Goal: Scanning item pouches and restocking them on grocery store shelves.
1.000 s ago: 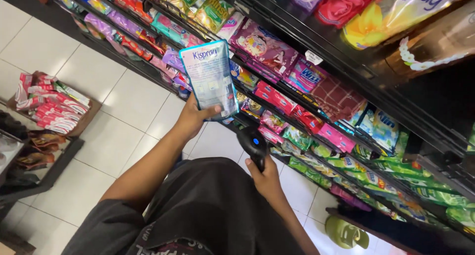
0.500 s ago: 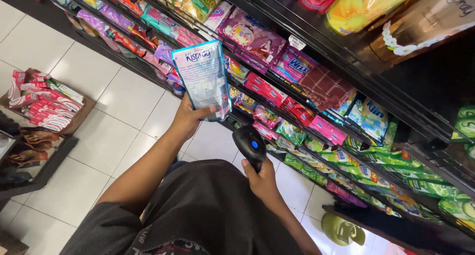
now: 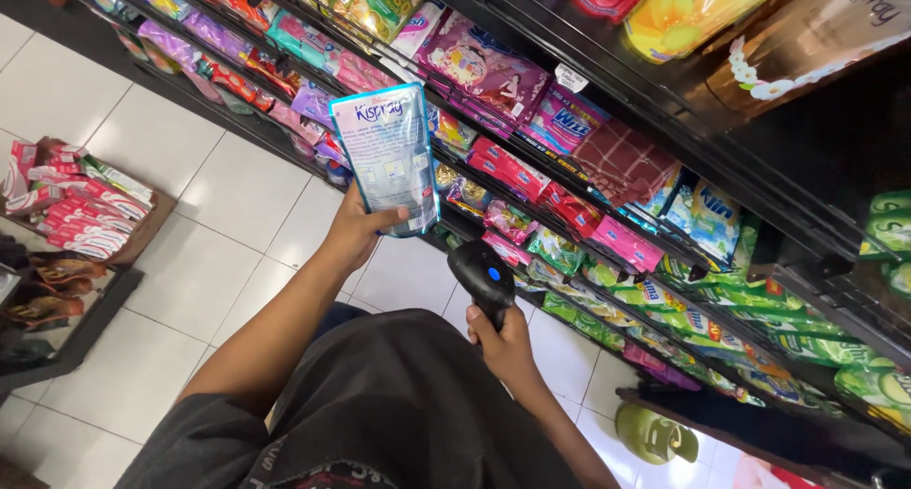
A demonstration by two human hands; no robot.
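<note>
Light blue plastic refill pouch (image 3: 387,157) gripped upright in my left hand (image 3: 359,231), black handheld barcode scanner (image 3: 484,278) clasped in my right hand (image 3: 501,345) just below it, stocked shop shelves (image 3: 607,166) beside

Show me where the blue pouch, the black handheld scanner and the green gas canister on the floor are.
blue pouch (image 3: 387,157): head view, middle of its printed back.
black handheld scanner (image 3: 484,273): head view, on its head beside the blue light.
green gas canister (image 3: 653,434): head view, on its rounded body.
</note>
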